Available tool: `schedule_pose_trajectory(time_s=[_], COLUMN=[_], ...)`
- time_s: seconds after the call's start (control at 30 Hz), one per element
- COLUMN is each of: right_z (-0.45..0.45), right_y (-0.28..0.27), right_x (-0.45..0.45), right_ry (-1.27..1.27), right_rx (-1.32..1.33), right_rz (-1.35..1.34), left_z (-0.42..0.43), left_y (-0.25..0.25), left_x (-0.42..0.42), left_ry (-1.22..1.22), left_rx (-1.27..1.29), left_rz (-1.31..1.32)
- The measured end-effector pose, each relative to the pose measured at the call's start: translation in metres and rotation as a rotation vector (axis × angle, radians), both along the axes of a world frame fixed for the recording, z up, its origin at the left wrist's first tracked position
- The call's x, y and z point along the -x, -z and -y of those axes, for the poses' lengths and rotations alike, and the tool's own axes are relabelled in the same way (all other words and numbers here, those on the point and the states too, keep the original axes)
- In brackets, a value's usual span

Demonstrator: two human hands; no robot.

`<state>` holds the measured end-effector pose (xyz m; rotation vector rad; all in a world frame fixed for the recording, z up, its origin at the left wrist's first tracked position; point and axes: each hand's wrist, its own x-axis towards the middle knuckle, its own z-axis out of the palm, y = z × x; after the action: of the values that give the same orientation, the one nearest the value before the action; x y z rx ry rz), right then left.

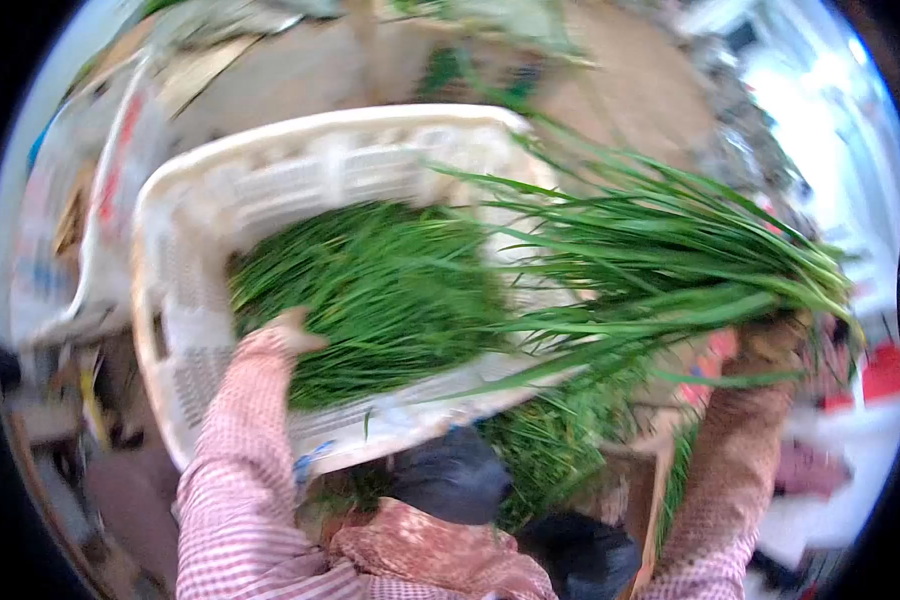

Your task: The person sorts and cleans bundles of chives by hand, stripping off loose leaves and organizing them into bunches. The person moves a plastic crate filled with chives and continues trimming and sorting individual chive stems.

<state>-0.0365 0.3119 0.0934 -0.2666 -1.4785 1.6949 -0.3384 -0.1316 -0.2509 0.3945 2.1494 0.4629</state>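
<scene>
My right hand (775, 345), raised on the right, is closed around the stem end of a bunch of garlic chives (660, 255). Its long flat leaves fan out leftward over the rim of a white plastic basket (210, 150). Inside the basket lies a thick layer of similar green leaves (380, 300). At the near left side of that layer is my left hand (292, 332), with its thumb spread away from the fingers. It touches or hovers just over the leaves; the other fingers are partly hidden and blurred.
Loose greens (560, 430) lie in front of me, beside a cardboard box (630, 470). My dark-covered knees (450, 475) are under the basket's near edge. A white printed sack (100, 190) stands at left. A red object (882, 375) is at far right.
</scene>
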Motion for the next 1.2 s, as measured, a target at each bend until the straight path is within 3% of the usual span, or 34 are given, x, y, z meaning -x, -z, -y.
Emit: schedule_pose_trajectory(time_s=[0.03,0.1,0.17,0.2,0.23,0.3,0.33,0.37,0.4,0.43,0.47,0.5,0.53,0.57,0.63,0.67,0.7,0.73,0.8,0.9,0.97,1.03,1.1,1.17,1.2], right_z=[-0.003,0.008,0.015,0.019,0.046,0.069,0.063,0.057,0.050,0.061,0.072,0.119,0.170,0.202,0.225,0.232,0.240,0.253,0.270,0.268,0.270,0.269,0.260,0.239,0.222], right_y=[0.001,0.001,0.005,0.006,-0.001,-0.012,-0.008,-0.004,0.000,0.003,0.007,-0.002,-0.014,-0.024,-0.025,-0.016,0.010,0.013,0.019,0.026,0.023,0.007,-0.030,-0.062,-0.063], right_x=[-0.024,-0.040,-0.067,-0.081,-0.077,-0.089,-0.106,-0.122,-0.139,-0.152,-0.166,-0.173,-0.177,-0.181,-0.184,-0.182,-0.180,-0.183,-0.185,-0.178,-0.181,-0.187,-0.208,-0.224,-0.244], right_ry=[-0.080,0.247,0.138,0.083,0.266,0.270,0.104,-0.068,-0.234,-0.400,-0.574,-0.319,-0.052,0.219,-0.017,-0.123,-0.188,-0.218,-0.281,-0.488,-0.453,-0.399,-0.363,-0.485,-0.427], right_rx=[0.032,-0.050,-0.051,-0.049,-0.010,-0.164,-0.200,-0.229,-0.250,-0.172,-0.085,-0.340,-0.574,-0.790,-1.094,-1.230,-1.350,-1.357,-1.374,-1.477,-1.528,-1.586,-1.683,-1.456,-1.199], right_rz=[-0.089,-0.135,-0.181,-0.202,-0.255,-0.291,-0.314,-0.326,-0.324,-0.454,-0.570,-0.382,-0.178,0.035,0.136,0.174,0.214,0.179,0.080,0.094,0.133,0.178,0.416,0.559,0.621], left_z=[-0.011,-0.026,-0.045,-0.054,-0.061,-0.079,-0.095,-0.115,-0.123,-0.136,-0.149,-0.155,-0.147,-0.146,-0.145,-0.157,-0.149,-0.142,-0.123,-0.131,-0.137,-0.139,-0.138,-0.144,-0.151], left_y=[-0.047,-0.093,-0.149,-0.175,-0.207,-0.292,-0.275,-0.284,-0.283,-0.279,-0.273,-0.271,-0.295,-0.296,-0.292,-0.259,-0.256,-0.257,-0.285,-0.255,-0.241,-0.248,-0.265,-0.268,-0.264], left_x=[-0.011,-0.029,-0.068,-0.097,-0.132,-0.200,-0.238,-0.272,-0.302,-0.323,-0.341,-0.353,-0.363,-0.369,-0.370,-0.369,-0.373,-0.374,-0.364,-0.351,-0.336,-0.325,-0.326,-0.328,-0.321], left_ry=[0.013,0.219,0.280,0.270,0.257,0.365,0.351,0.355,0.324,0.348,0.261,0.160,-0.083,-0.071,-0.149,-0.359,-0.351,-0.340,0.022,0.078,0.146,0.105,0.005,0.000,0.034], left_rx=[0.095,0.123,-0.325,-0.643,-0.925,-0.831,-0.982,-0.826,-0.893,-0.890,-0.906,-0.908,-0.996,-0.991,-1.247,-1.297,-1.289,-1.314,-1.211,-1.137,-1.053,-1.074,-1.051,-1.191,-1.145], left_rz=[-0.145,-0.599,-0.769,-0.430,-0.071,0.732,1.324,1.527,1.709,1.682,1.902,2.123,1.902,1.893,1.575,1.388,1.378,1.796,1.803,1.847,1.948,1.688,1.609,1.759,1.680])
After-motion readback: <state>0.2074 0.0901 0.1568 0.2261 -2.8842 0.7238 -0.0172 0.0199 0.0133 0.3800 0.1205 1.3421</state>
